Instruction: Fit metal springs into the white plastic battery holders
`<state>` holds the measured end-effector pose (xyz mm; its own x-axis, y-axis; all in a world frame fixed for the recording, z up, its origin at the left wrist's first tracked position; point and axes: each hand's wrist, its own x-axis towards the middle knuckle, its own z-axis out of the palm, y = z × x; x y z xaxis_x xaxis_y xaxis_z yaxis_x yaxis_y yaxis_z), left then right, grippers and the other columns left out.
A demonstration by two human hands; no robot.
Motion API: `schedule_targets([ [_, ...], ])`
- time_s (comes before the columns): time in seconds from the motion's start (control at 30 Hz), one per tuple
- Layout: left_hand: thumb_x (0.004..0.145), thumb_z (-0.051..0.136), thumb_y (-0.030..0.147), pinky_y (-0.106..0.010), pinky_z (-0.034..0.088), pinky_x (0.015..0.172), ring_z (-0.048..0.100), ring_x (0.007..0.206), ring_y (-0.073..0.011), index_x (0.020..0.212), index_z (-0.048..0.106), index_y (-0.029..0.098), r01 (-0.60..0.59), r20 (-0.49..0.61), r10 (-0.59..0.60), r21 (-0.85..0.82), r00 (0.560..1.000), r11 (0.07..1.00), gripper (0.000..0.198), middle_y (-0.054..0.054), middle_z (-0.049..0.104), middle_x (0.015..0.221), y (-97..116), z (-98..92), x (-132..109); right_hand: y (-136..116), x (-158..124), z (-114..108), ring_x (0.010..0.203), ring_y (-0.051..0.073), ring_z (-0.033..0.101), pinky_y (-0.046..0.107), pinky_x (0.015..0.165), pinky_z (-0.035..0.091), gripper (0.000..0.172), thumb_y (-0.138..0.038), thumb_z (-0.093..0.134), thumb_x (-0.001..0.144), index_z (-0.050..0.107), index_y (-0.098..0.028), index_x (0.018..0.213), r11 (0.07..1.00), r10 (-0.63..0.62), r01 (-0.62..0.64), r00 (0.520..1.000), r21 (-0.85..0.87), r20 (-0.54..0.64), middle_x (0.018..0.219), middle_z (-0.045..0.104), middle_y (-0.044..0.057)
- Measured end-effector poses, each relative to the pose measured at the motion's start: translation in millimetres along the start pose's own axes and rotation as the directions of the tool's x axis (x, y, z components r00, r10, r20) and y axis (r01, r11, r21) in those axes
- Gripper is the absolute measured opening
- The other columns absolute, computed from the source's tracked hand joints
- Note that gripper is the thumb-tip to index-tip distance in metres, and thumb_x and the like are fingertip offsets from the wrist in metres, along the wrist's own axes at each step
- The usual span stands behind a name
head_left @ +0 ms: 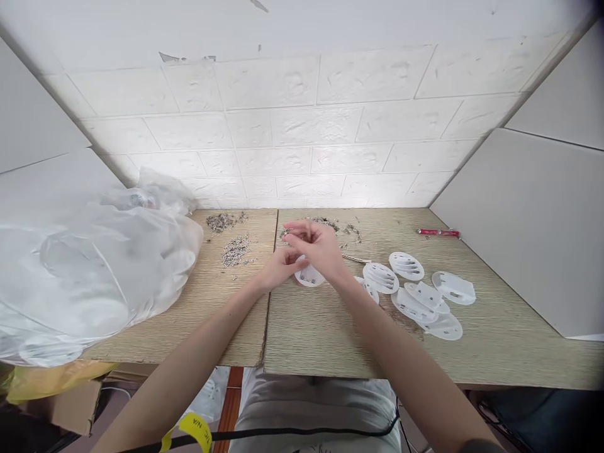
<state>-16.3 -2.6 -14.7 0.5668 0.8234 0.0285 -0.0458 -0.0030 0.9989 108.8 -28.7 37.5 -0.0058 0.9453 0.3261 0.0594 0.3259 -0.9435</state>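
Note:
My left hand (282, 268) grips the edge of a round white plastic disc (310, 277) with small slots, low over the middle of the table. Just above that disc, my right hand (321, 246) has its thumb and fingertips brought together; whatever they pinch is too small to make out. Behind my hands lies a pile of small metal pieces (325, 222), partly hidden by my fingers. A thin metal tool (356, 258) rests on the wood to the right of my right hand.
More white slotted discs (406, 266) lie in a loose group at right. A red pen (438, 233) lies near the right panel. Two heaps of small metal pieces (236, 250) sit left of the table seam. A big translucent plastic bag (104, 270) fills the left side.

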Motion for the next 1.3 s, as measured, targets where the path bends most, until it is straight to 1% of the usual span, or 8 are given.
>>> schedule_targets([
  [0.13, 0.076, 0.069, 0.044, -0.029, 0.051, 0.065, 0.062, 0.074, -0.0158, 0.104, 0.069, 0.014, 0.073, 0.031, -0.073, 0.004, 0.997, 0.997, 0.041, -0.008, 0.069, 0.087, 2.9, -0.5, -1.0, 7.1, 0.7, -21.0, 0.078, 0.019, 0.067, 0.031, 0.068, 0.053, 0.022, -0.032, 0.07, 0.068, 0.069, -0.017, 0.084, 0.971, 0.159, -0.148, 0.986, 0.185, -0.046, 0.078, 0.072, 0.005],
  [0.27, 0.072, 0.076, 0.037, -0.028, 0.052, 0.068, 0.061, 0.081, -0.0156, 0.113, 0.067, 0.017, 0.092, 0.044, -0.088, -0.1, 0.995, 0.991, 0.046, -0.009, 0.068, 0.099, 7.2, -3.8, -3.6, 13.0, 0.9, -26.3, 0.07, 0.017, 0.066, 0.029, 0.062, 0.052, 0.025, -0.034, 0.072, 0.065, 0.068, -0.016, 0.082, 0.948, 0.234, -0.222, 0.972, 0.23, -0.028, 0.081, 0.072, 0.007],
  [0.43, 0.068, 0.08, 0.026, -0.03, 0.052, 0.077, 0.061, 0.095, -0.0181, 0.118, 0.064, 0.019, 0.094, 0.067, -0.082, -0.188, 0.994, 0.978, 0.053, -0.011, 0.065, 0.115, 10.7, -8.2, -6.0, 21.6, 0.6, -33.9, 0.064, 0.014, 0.06, 0.026, 0.056, 0.047, 0.022, -0.035, 0.069, 0.068, 0.069, -0.017, 0.079, 0.986, 0.164, -0.163, 0.986, 0.033, -0.04, 0.077, 0.07, 0.004],
  [0.63, 0.069, 0.078, 0.022, -0.027, 0.05, 0.076, 0.062, 0.09, -0.0159, 0.118, 0.066, 0.019, 0.108, 0.087, -0.09, -0.234, 0.992, 0.966, 0.05, -0.011, 0.066, 0.114, 9.4, -10.0, -4.3, 26.1, 2.1, -44.7, 0.059, 0.013, 0.054, 0.025, 0.053, 0.042, 0.018, -0.032, 0.064, 0.069, 0.069, -0.016, 0.076, 0.978, 0.113, -0.117, 0.993, -0.172, -0.035, 0.066, 0.064, 0.001],
  [0.83, 0.074, 0.075, 0.03, -0.024, 0.047, 0.071, 0.06, 0.084, -0.0129, 0.111, 0.069, 0.019, 0.084, 0.045, -0.074, -0.276, 0.996, 0.958, 0.039, -0.008, 0.068, 0.104, 5.3, -9.8, -1.2, 25.3, 1.3, -43.3, 0.058, 0.012, 0.053, 0.025, 0.054, 0.04, 0.015, -0.027, 0.06, 0.07, 0.069, -0.016, 0.075, 0.948, 0.077, -0.084, 0.996, -0.306, -0.036, 0.065, 0.064, 0.001],
  [0.97, 0.076, 0.073, 0.038, -0.024, 0.047, 0.071, 0.06, 0.082, -0.0123, 0.107, 0.07, 0.016, 0.062, 0.008, -0.062, -0.287, 0.998, 0.956, 0.037, -0.009, 0.068, 0.099, 3.8, -9.2, -0.2, 22.3, -0.1, -40.7, 0.059, 0.012, 0.053, 0.025, 0.058, 0.04, 0.013, -0.024, 0.057, 0.072, 0.067, -0.016, 0.072, 0.882, 0.019, -0.038, 0.999, -0.471, -0.046, 0.067, 0.066, 0.002],
  [1.1, 0.077, 0.071, 0.041, -0.026, 0.049, 0.075, 0.061, 0.083, -0.014, 0.101, 0.07, 0.014, 0.059, 0.014, -0.058, -0.279, 0.998, 0.958, 0.036, -0.01, 0.068, 0.095, 4.5, -7.3, -0.2, 20.4, -0.6, -40.7, 0.058, 0.012, 0.052, 0.025, 0.057, 0.038, 0.013, -0.022, 0.056, 0.072, 0.066, -0.016, 0.069, 0.857, 0.017, -0.027, 1.0, -0.515, -0.023, 0.065, 0.065, 0.001],
  [1.3, 0.077, 0.069, 0.049, -0.027, 0.049, 0.072, 0.06, 0.08, -0.0146, 0.093, 0.069, 0.013, 0.071, -0.012, -0.077, -0.294, 0.997, 0.953, 0.04, -0.009, 0.067, 0.089, 7.0, -4.8, -0.3, 23.9, -0.1, -43.1, 0.055, 0.01, 0.046, 0.024, 0.055, 0.034, 0.014, -0.024, 0.055, 0.072, 0.064, -0.016, 0.064, 0.878, 0.063, -0.053, 0.998, -0.476, 0.005, 0.06, 0.06, -0.001],
])
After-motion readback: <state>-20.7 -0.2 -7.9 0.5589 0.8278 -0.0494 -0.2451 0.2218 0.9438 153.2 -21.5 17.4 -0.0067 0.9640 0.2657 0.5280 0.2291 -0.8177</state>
